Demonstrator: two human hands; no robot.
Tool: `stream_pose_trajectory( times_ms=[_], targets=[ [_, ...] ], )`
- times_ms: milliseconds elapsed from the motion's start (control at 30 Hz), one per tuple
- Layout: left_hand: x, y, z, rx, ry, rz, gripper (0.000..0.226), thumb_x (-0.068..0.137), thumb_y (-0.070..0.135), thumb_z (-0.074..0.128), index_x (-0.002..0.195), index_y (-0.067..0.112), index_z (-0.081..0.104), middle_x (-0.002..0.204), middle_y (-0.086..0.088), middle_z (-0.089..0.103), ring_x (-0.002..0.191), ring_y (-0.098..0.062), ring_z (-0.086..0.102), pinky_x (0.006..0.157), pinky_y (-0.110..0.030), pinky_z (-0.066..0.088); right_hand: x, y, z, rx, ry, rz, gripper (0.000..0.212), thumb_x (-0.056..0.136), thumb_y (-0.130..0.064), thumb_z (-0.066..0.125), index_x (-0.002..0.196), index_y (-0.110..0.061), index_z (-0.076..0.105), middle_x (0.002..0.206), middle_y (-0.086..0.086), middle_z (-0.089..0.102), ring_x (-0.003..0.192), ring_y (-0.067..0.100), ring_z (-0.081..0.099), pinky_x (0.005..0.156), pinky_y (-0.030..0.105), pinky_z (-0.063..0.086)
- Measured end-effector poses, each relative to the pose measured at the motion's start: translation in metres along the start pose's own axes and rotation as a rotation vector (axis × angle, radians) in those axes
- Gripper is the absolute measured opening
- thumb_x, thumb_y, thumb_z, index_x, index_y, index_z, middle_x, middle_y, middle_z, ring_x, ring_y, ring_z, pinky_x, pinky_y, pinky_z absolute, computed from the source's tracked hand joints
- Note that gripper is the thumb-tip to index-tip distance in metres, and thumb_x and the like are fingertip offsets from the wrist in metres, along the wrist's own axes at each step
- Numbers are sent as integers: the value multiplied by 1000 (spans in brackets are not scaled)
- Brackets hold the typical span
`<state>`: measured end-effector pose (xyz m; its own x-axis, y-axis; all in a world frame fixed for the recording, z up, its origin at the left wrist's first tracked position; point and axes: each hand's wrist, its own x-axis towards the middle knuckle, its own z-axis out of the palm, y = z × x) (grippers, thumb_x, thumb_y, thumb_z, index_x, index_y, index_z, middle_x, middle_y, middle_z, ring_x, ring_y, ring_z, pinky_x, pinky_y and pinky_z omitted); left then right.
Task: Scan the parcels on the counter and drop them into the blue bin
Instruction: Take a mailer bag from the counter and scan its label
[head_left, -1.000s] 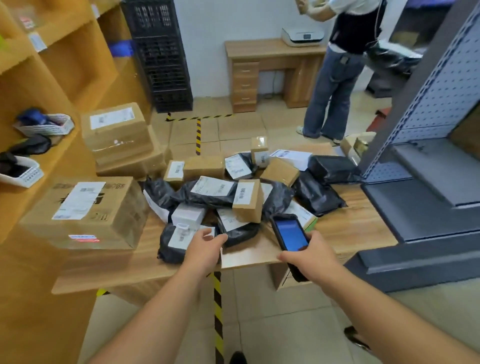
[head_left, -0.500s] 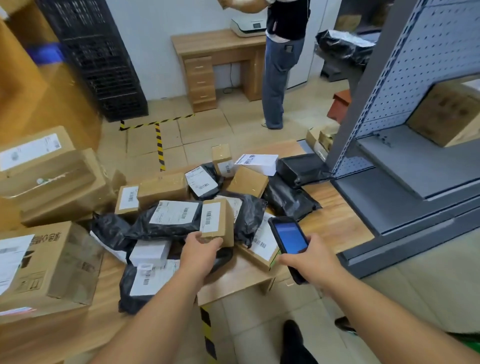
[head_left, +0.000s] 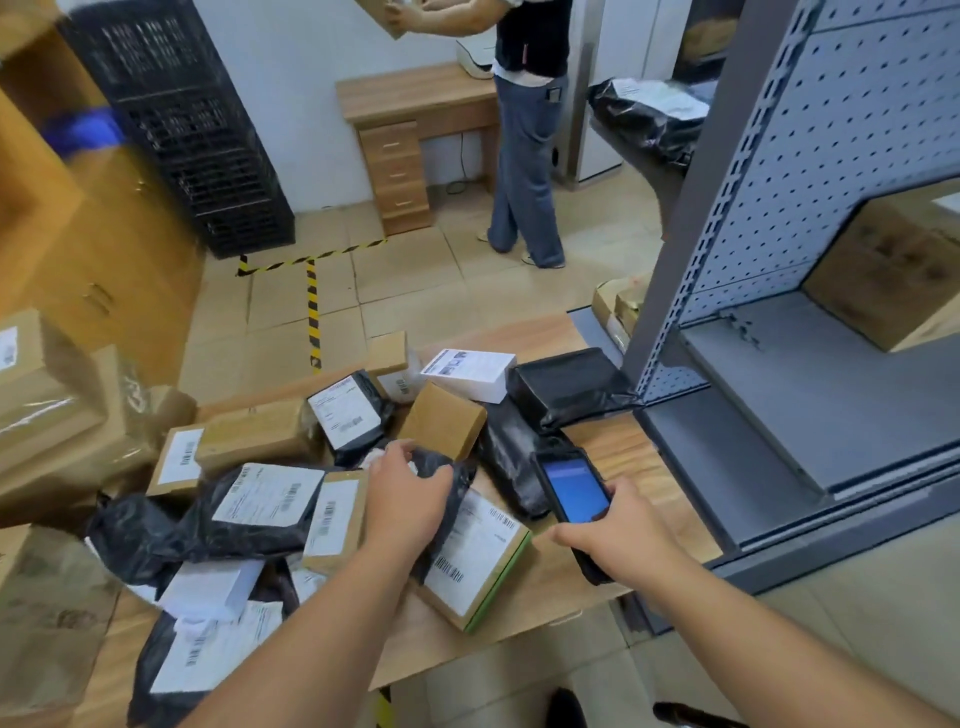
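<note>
Left hand (head_left: 408, 499): I'm moving it off the small box onto a black bag (head_left: 441, 470) mid-counter (head_left: 618, 441), fingers curling round it.
Right hand (head_left: 618, 535): still gripping the scanner (head_left: 571, 493).
Meaning: 1 new parcel chosen; blue bin unseen.

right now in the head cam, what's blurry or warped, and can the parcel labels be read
Head view: the wooden shelving and big cardboard boxes at left are motion-smeared; the grey rack leans from wide-angle distortion; the scanner screen glows plain blue; barcodes on the green-edged box show, but the print is too small to read.
</note>
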<state>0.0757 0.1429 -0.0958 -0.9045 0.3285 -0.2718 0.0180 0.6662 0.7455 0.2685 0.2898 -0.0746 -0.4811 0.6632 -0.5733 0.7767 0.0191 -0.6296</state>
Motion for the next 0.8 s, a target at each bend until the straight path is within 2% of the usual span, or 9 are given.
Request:
stream_pose_trajectory(
  times_ms=[67, 200, 300, 367, 467, 533, 667, 800],
  targets=[
    [8, 17, 17, 33, -44, 16, 58, 92, 34, 73, 144, 26, 48, 141, 2, 46, 115, -16, 52, 99, -37, 48, 14, 4, -15, -6, 5, 12, 74, 67, -41, 91, 120, -21, 44, 106, 3, 63, 91, 21, 67, 82, 46, 63],
    [32, 47, 48, 125, -143, 103, 59, 93, 37, 72, 145, 25, 48, 145, 3, 47, 120, -14, 52, 94, -31, 44, 38, 12, -37, 3, 31, 60, 71, 67, -43, 90, 119, -22, 46, 106, 3, 62, 89, 21, 68, 75, 42, 63],
    [58, 68, 72, 180, -218, 160, 57, 90, 38, 72, 141, 26, 51, 140, 3, 51, 121, -17, 55, 101, -39, 52, 57, 17, -46, 21, 52, 110, 68, 66, -41, 90, 116, -24, 47, 103, 2, 64, 88, 21, 69, 74, 41, 63],
    [76, 81, 90, 222, -280, 207, 60, 87, 40, 70, 143, 26, 50, 140, 2, 52, 121, -19, 57, 100, -45, 55, 69, 20, -50, 34, 75, 146, 64, 66, -38, 90, 112, -25, 47, 100, 2, 66, 86, 20, 69, 73, 39, 61],
    [104, 96, 118, 352, -353, 294, 65, 89, 40, 70, 147, 24, 47, 143, 1, 49, 129, -23, 52, 106, -44, 50, 87, 22, -54, 82, 112, 205, 60, 69, -32, 88, 112, -27, 47, 100, 3, 65, 84, 19, 68, 64, 33, 56],
    [123, 104, 137, 442, -379, 365, 67, 90, 41, 69, 150, 23, 45, 146, -1, 48, 133, -24, 47, 109, -42, 46, 98, 21, -55, 93, 122, 242, 62, 68, -35, 87, 115, -29, 46, 105, 3, 63, 86, 18, 67, 64, 31, 53],
    [155, 117, 171, 606, -403, 496, 71, 90, 46, 69, 152, 22, 44, 147, -3, 48, 133, -28, 47, 110, -42, 45, 121, 23, -55, 124, 129, 316, 74, 53, -48, 83, 115, -31, 46, 104, 5, 64, 85, 21, 70, 67, 38, 61],
    [183, 118, 200, 759, -468, 533, 84, 83, 59, 71, 153, 25, 39, 153, -5, 43, 140, -30, 42, 113, -47, 45, 138, 27, -52, 157, 147, 365, 69, 65, -42, 88, 119, -28, 47, 105, 4, 64, 85, 18, 70, 60, 30, 54]
  ],
)
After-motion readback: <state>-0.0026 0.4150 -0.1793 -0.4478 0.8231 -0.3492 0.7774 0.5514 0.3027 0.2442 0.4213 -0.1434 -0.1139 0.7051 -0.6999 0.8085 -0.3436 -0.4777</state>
